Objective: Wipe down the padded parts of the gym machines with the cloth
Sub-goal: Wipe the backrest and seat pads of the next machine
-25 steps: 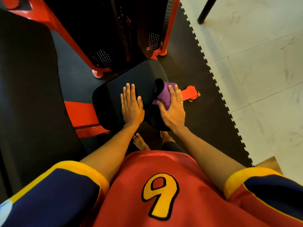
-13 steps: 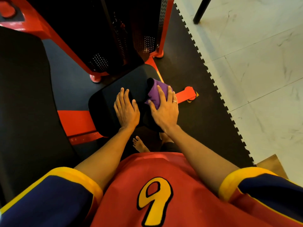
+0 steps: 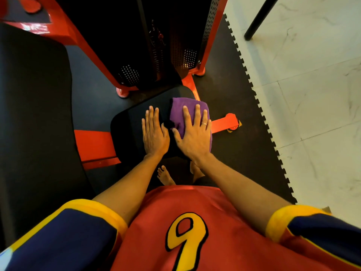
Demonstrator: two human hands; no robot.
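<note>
So, cloth [image 3: 181,112]: purple, soft and light, bunched at mid-frame on the seat pad [image 3: 132,122]; we'd say it slides easily if pressed flat.
Right hand [image 3: 193,135]: fingers spread, palm pressing the cloth down, not gripping it.
Left hand [image 3: 154,133]: flat and empty on the pad beside it.
In our way: red frame [image 3: 93,145] left, weight stack housing [image 3: 156,45] above, so reach is tight.

Purple cloth [image 3: 180,112] now spread flatter and wider than a second ago, shifted toward the far right edge of the black seat pad [image 3: 132,122]. Right hand [image 3: 192,136] opened out, fingers splayed across the cloth rather than bunched over it. Left hand [image 3: 154,133] slid slightly farther onto the pad.
</note>
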